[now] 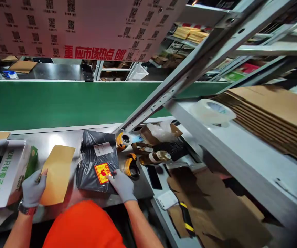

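Observation:
My left hand [33, 189], in a grey glove with bare fingertips, pinches the left edge of a yellow-brown paper sheet [57, 175]. A black plastic-wrapped package [87, 172] lies flat on the metal table, with a white label [103, 148] on its upper part. Lower down on it is a red and yellow fragile sticker [102, 173] with a broken-glass picture. My right hand [124, 186], gloved alike, has its fingers closed at the sticker's lower right corner, fingertips touching it. Whether that corner is stuck down I cannot tell.
White cartons with green print [7, 172] stand at left. Tape dispensers [131, 166], a bottle [155, 157] and a dark phone [154, 177] lie right of the package. A slanted metal post [148, 110] rises behind. Stacked cardboard [272, 113] and a tape roll [214, 111] sit on the right shelf.

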The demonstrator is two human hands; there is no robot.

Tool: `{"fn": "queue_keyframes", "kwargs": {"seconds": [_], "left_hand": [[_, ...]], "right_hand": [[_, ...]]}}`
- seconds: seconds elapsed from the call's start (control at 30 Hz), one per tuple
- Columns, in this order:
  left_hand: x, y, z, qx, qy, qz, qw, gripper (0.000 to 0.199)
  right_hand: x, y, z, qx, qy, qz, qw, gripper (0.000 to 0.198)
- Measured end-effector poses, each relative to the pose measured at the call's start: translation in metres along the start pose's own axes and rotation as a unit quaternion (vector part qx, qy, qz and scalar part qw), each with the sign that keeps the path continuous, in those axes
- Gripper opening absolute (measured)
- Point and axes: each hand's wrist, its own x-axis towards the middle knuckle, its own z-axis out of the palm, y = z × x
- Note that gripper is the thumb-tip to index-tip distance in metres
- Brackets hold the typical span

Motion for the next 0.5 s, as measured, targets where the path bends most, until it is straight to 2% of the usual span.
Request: {"fn": "queue_keyframes", "kwargs": {"seconds": [0.07,0.1,0.2,0.23,0.27,0.33,0.4,0.43,0.47,0.5], "left_hand": [[0.007,0.010,0.008,-0.004,0.022,0.008,1.000,0.052],[0.010,0.013,0.012,-0.008,0.030,0.010,0.999,0.051],[0.019,0.017,0.021,-0.024,0.050,-0.001,0.998,0.048],[0.022,0.016,0.024,-0.030,0.056,-0.003,0.998,0.048],[0.024,0.015,0.025,-0.035,0.061,-0.001,0.998,0.049],[0.027,0.014,0.028,-0.042,0.064,0.013,0.997,0.049],[0.027,0.012,0.029,-0.042,0.056,0.021,0.997,0.049],[0.026,0.011,0.029,-0.041,0.051,0.020,0.998,0.048],[0.025,0.011,0.029,-0.038,0.047,0.019,0.998,0.048],[0.024,0.010,0.030,-0.034,0.043,0.018,0.998,0.048]], "right_hand": [[0.012,0.007,-0.005,-0.029,0.004,-0.008,1.000,0.048],[0.017,0.010,-0.004,-0.029,0.035,-0.030,0.999,0.047],[0.020,0.012,0.024,-0.005,0.169,-0.156,0.973,0.049],[0.015,0.009,0.039,0.001,0.180,-0.212,0.961,0.054],[0.007,0.006,0.054,0.001,0.162,-0.272,0.948,0.061],[-0.012,-0.003,0.079,-0.011,0.051,-0.405,0.913,0.075],[-0.025,-0.010,0.089,0.003,-0.085,-0.523,0.848,0.072],[-0.026,-0.013,0.088,0.033,-0.127,-0.559,0.819,0.064],[-0.022,-0.015,0.083,0.073,-0.140,-0.576,0.802,0.056],[-0.013,-0.016,0.075,0.116,-0.125,-0.574,0.801,0.051]]}}
